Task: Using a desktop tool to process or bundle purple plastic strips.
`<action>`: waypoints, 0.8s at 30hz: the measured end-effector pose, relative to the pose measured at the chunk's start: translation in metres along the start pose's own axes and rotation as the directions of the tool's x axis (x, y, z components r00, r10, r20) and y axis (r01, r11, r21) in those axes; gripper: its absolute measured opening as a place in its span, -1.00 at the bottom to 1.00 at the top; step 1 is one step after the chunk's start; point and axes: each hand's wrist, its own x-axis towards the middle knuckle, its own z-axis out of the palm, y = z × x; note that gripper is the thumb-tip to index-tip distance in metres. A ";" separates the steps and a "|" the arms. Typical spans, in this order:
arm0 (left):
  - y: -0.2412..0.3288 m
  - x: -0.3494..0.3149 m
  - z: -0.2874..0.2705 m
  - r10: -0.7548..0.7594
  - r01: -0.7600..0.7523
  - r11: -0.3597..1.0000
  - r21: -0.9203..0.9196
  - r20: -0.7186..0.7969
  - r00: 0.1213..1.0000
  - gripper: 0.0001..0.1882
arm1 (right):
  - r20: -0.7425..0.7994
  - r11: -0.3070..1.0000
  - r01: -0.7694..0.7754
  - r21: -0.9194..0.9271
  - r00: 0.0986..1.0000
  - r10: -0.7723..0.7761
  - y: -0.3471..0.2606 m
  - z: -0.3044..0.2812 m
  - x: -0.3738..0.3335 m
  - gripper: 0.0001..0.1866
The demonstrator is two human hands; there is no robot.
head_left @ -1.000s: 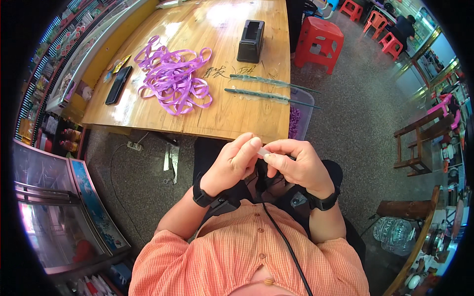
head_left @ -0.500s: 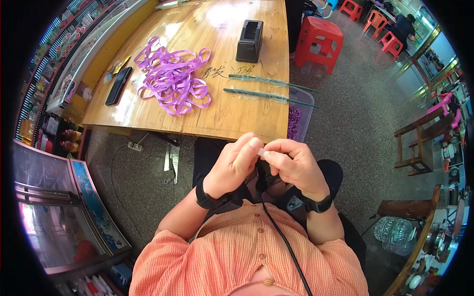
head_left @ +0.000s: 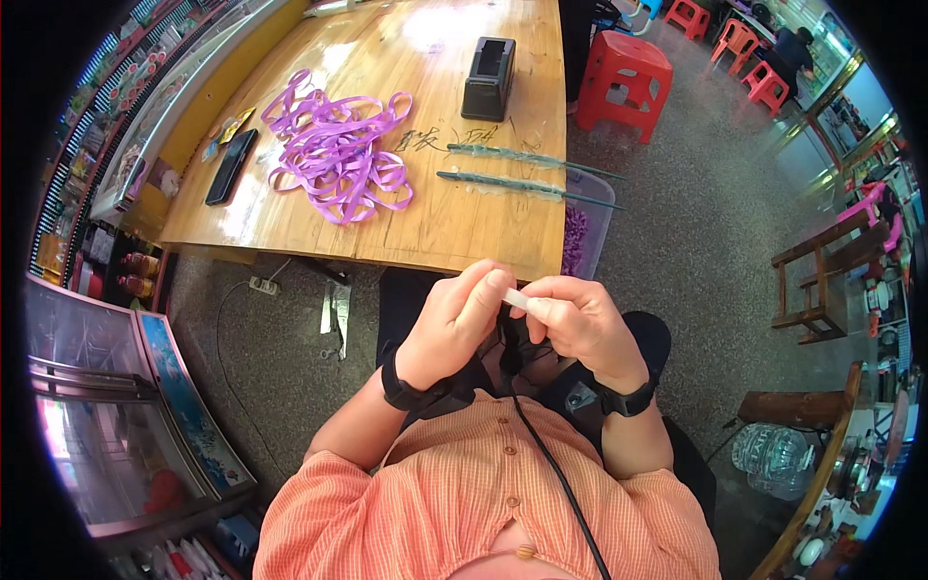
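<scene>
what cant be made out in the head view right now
Head view:
Hidden: both ends of the small whitish strip, covered by the bare left hand and bare right hand.
Cut off: the clear plastic bin's left part, behind the yellowish wooden tabletop.
Buried: the shiny purple ribbon's ends, among its own loops.
Too small: the distant dark-clothed person's hands.

Satiny ribbon (head_left: 340, 145) & matt plastic box (head_left: 485, 95) sit on glossy wood tbl (head_left: 435, 230), w/ smooth strip (head_left: 516, 300) nr its front edge.
</scene>
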 end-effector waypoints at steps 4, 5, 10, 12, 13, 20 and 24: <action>0.003 0.000 -0.003 -0.132 0.139 0.947 -0.290 0.044 0.990 -0.65 | 0.044 0.992 -0.011 0.124 0.999 0.006 -0.006 0.003 -0.003 -0.75; 0.004 0.001 -0.003 -0.148 0.155 0.922 -0.354 0.046 0.988 -0.65 | 0.046 0.991 -0.007 0.131 0.999 0.001 -0.007 0.004 -0.003 -0.74; 0.000 -0.001 -0.005 -0.086 0.089 0.935 -0.342 0.023 0.996 -0.66 | 0.039 0.995 -0.007 0.101 0.999 0.003 -0.007 0.010 -0.004 -0.71; 0.001 -0.001 -0.003 -0.061 0.058 0.954 -0.293 -0.002 0.998 -0.66 | -0.003 0.999 0.050 0.016 0.999 -0.050 -0.004 0.012 -0.003 -0.70; 0.002 -0.001 -0.001 -0.039 0.032 0.966 -0.258 -0.022 0.999 -0.65 | -0.003 0.999 0.049 0.015 0.999 -0.049 -0.003 0.012 -0.003 -0.70; 0.003 -0.002 0.001 -0.088 0.068 0.929 -0.364 -0.039 0.995 -0.61 | -0.009 0.993 0.090 0.079 0.996 -0.090 -0.002 0.016 -0.008 -0.67; 0.003 -0.001 0.001 -0.044 0.024 0.940 -0.339 -0.050 0.998 -0.60 | -0.023 0.991 0.100 0.085 0.995 -0.099 -0.002 0.017 -0.009 -0.66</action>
